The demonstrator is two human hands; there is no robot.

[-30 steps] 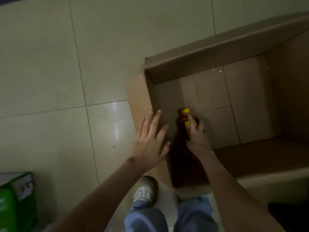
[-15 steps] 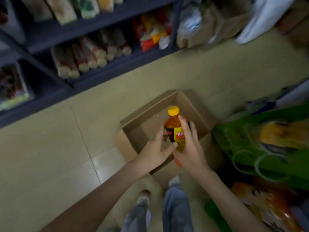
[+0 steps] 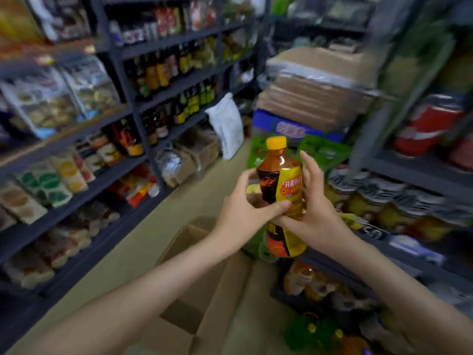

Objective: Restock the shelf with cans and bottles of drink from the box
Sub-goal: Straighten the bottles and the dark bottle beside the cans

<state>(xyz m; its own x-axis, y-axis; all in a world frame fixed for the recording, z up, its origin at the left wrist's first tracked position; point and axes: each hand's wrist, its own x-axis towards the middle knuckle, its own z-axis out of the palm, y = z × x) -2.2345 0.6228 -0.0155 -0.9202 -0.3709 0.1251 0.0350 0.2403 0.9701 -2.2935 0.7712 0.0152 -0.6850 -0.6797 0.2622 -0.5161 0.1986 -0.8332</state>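
Here's the bottle (image 3: 280, 185): amber drink, yellow cap, black-and-yellow label, held upright in mid-air between both hands and clear of everything else. It is out of the box (image 3: 204, 290) but not yet on any shelf, so this one is mid-trip, I'd say.

Now the grip. The left hand (image 3: 243, 213) wraps the middle of the bottle from its left side, with the thumb laid across the front of the label and the fingers curled round the back. The right hand (image 3: 317, 213) cups it from the right. Its thumb sits just under the left thumb, and its fingers (image 3: 308, 165) run up along the bottle's flank, nearly straight. So both grips are closed on the bottle and neither is spread free.

Below the bottle, the open box sits on the floor. The part of its inside that shows between the forearms is bare cardboard, with no other drinks visible there. By that look the box is nearly unloaded, though the arms hide some of it.

Left of the bottle stands a dark shelf (image 3: 122, 147), and its upper rows hold dark bottles (image 3: 163, 73) that look like drinks, a likely home for this one. The rows under them carry blurred packets. Right of the bottle, another rack (image 3: 409, 175) holds goods too smeared to name. Left to do: pick the row, set the bottle down and check the box.
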